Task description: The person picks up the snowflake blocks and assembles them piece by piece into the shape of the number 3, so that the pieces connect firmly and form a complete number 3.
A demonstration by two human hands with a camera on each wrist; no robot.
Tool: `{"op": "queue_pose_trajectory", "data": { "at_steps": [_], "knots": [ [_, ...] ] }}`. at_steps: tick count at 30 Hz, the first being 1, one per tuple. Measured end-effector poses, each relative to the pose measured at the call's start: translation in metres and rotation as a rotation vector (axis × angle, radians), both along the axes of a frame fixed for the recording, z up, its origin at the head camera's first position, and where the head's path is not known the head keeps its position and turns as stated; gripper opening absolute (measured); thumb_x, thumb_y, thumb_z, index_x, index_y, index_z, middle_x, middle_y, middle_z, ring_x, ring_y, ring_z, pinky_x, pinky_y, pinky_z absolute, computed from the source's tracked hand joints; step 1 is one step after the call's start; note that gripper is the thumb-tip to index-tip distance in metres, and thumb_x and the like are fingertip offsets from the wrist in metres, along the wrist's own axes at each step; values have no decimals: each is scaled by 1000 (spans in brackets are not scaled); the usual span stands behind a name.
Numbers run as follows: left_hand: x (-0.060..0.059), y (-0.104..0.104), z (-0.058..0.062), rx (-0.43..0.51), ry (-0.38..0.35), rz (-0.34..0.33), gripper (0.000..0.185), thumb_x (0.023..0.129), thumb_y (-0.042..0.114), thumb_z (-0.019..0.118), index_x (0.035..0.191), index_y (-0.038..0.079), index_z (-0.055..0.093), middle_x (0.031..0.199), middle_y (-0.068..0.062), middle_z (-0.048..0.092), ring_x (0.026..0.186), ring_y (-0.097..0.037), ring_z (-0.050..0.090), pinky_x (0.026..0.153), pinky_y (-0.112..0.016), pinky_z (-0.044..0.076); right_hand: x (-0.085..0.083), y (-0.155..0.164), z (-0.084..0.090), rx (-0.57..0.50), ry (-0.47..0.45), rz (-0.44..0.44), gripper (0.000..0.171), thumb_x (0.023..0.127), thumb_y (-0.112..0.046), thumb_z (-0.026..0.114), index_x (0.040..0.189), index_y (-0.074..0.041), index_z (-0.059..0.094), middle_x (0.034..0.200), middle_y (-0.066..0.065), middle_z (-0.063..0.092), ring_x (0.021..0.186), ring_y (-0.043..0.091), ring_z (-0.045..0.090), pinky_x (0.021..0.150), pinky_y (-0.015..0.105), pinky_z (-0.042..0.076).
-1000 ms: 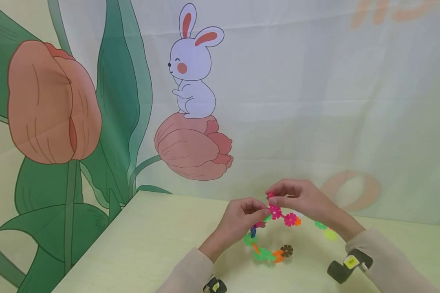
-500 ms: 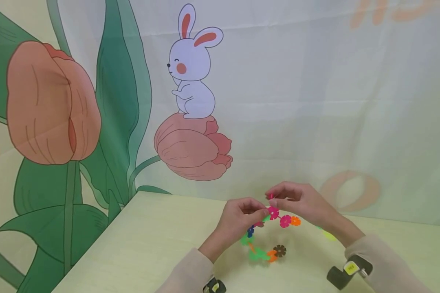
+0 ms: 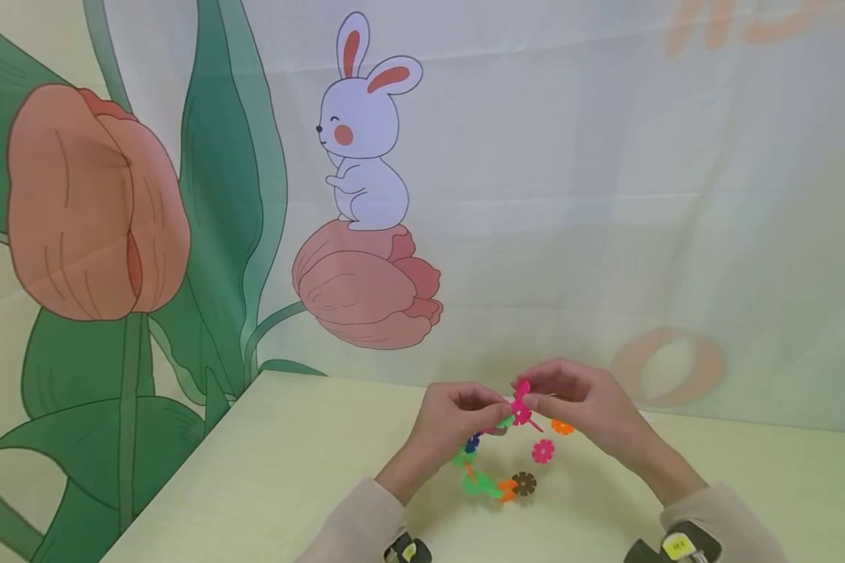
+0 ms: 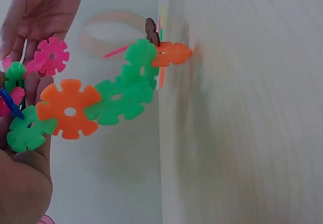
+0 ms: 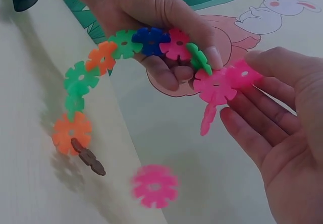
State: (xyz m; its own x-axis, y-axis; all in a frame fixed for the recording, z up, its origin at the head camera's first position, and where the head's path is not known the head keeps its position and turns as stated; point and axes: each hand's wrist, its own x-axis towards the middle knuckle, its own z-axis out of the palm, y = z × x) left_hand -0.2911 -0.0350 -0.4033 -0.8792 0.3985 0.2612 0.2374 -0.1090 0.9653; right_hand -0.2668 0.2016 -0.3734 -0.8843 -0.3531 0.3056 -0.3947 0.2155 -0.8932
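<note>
A chain of interlocking snowflake discs curves down from my left hand (image 3: 451,422), which pinches it near its pink and green end. Along the chain in the right wrist view are a blue disc (image 5: 151,42), green discs (image 5: 81,77) and an orange disc (image 5: 72,133), with a brown disc (image 5: 89,157) at the tip. My right hand (image 3: 587,407) pinches a pink disc (image 5: 245,73) that joins the pink disc (image 5: 215,86) beside my left thumb. Another pink disc (image 5: 214,114) juts from that one. Below, apart from the chain, a blurred loose pink disc (image 5: 155,186) is in mid-air.
Behind the pale tabletop (image 3: 289,469) hangs a cloth backdrop printed with a rabbit (image 3: 366,156) and tulips. An orange disc (image 3: 562,426) shows beyond the hands, partly behind the right hand. Black cameras sit on both wrists.
One pink disc has come off the chain's right end and dropped lower. The right hand has moved slightly down, and the hanging chain has swung left. Green and yellow pieces are now hidden by the right hand.
</note>
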Motion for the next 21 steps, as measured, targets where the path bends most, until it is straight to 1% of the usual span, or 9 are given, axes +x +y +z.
{"op": "queue_pose_trajectory", "data": {
  "at_steps": [3,6,8,12,21],
  "knots": [
    [0,0,0,-1,-10,-8,13,95,6,79,101,-6,80,93,-11,78,78,-19,77,79,-37,65,4,-1,-4,-28,-3,-28,25,100,-19,77,123,-11,74,117,10,76,104,30,74,93,41,61],
    [1,0,0,1,-19,-15,12,95,5,79,100,-6,80,92,-11,78,79,-22,78,79,-38,66,6,-3,-8,-42,-17,-53,25,99,-20,78,123,-12,75,117,9,76,104,29,75,94,39,61],
    [1,1,-1,6,-28,-21,12,94,4,79,100,-7,79,91,-11,78,80,-22,77,78,-39,66,6,-4,-11,-58,-19,-56,25,99,-19,78,122,-11,76,118,9,76,104,29,75,94,38,61],
    [1,2,-2,18,-41,-26,12,94,1,78,100,-9,78,91,-11,78,80,-18,76,77,-40,66,6,-6,-16,-78,-17,-59,26,98,-17,79,122,-9,76,119,10,76,105,28,75,93,36,61],
    [2,5,-3,39,-37,14,10,92,-1,78,97,-10,78,91,-10,77,77,-17,76,78,-40,66,6,-6,-21,-129,-43,-89,26,97,-18,81,119,-6,75,117,11,77,107,27,75,94,36,61]
  ]
}}
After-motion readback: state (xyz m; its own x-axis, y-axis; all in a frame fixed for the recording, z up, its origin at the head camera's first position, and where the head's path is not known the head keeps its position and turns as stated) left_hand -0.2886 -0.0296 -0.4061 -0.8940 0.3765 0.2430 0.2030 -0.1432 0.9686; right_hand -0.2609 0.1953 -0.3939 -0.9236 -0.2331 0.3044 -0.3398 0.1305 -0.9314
